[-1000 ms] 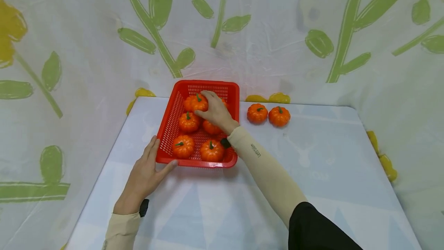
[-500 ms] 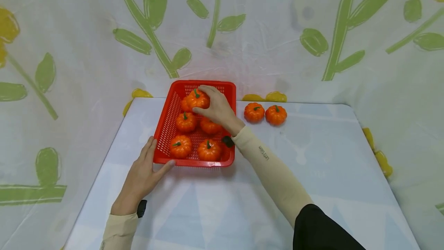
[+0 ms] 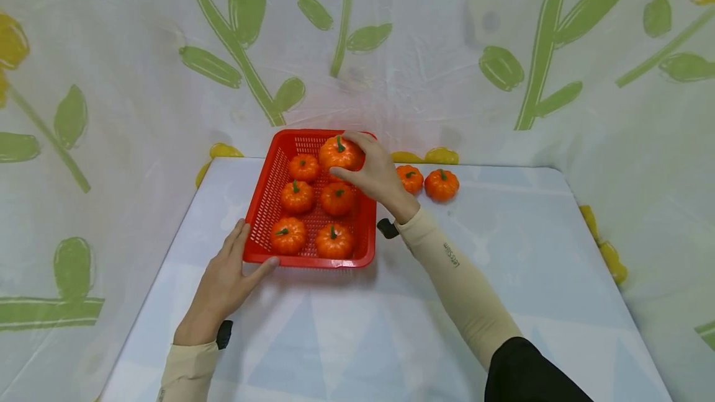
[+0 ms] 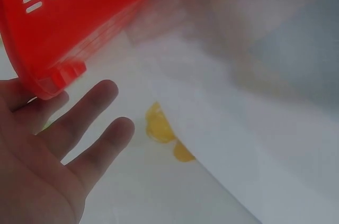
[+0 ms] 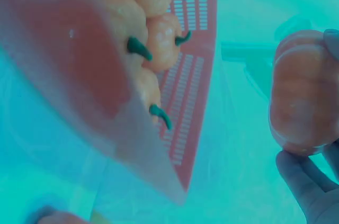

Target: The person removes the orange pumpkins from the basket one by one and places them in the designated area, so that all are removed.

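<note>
Held in my right hand (image 3: 374,169) is a small orange toy pumpkin (image 3: 339,152) with a green stem, over the far right part of the red perforated basket (image 3: 365,256). In the right wrist view the fingers and thumb grip this pumpkin (image 5: 302,97) from its two ends, above the basket's rim. Several similar pumpkins (image 3: 297,196) lie inside the basket; one is partly hidden beneath the held one. My left hand (image 3: 220,281) touches the basket's near left corner, its thumb at the front rim. The left wrist view shows spread, fairly straight fingers (image 4: 100,150) by the basket wall (image 4: 69,17).
To the right of the basket, two more pumpkins (image 3: 442,185) sit on the table (image 3: 503,253) near its back edge; my right hand partly covers the nearer one. A flower-patterned curtain (image 3: 424,79) hangs close behind the table.
My right hand has lifted the pumpkin and carried it rightward within the basket's area, uncovering another at the back left. The left hand keeps its place at the corner. The head view shifts slightly.
</note>
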`<act>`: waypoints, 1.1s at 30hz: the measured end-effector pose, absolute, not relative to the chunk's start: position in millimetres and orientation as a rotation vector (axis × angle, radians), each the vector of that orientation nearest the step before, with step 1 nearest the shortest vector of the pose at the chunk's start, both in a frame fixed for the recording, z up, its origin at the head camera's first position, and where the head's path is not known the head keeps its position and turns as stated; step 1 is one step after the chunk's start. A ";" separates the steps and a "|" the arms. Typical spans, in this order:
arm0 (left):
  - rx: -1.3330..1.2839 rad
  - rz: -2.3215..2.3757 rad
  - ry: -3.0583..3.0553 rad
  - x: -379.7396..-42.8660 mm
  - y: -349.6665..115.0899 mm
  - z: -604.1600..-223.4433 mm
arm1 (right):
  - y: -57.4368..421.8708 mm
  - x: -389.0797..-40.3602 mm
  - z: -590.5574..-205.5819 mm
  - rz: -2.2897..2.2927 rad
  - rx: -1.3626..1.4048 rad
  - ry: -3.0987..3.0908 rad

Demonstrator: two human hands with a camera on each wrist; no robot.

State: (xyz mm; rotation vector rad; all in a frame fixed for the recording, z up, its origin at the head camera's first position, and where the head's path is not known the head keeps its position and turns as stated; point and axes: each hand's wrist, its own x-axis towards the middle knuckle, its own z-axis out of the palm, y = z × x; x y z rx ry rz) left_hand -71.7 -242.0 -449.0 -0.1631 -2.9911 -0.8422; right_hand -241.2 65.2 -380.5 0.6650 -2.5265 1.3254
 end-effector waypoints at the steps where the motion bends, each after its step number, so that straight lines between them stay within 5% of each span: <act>1: -0.162 -0.845 -2.991 -71.6 -242.2 -448.7 | 68.8 -240.6 -382.1 1.327 0.653 -2.514; 33: -0.144 -0.878 -2.975 -70.7 -240.2 -452.3 | 194.2 -222.5 -417.0 1.210 0.410 -2.392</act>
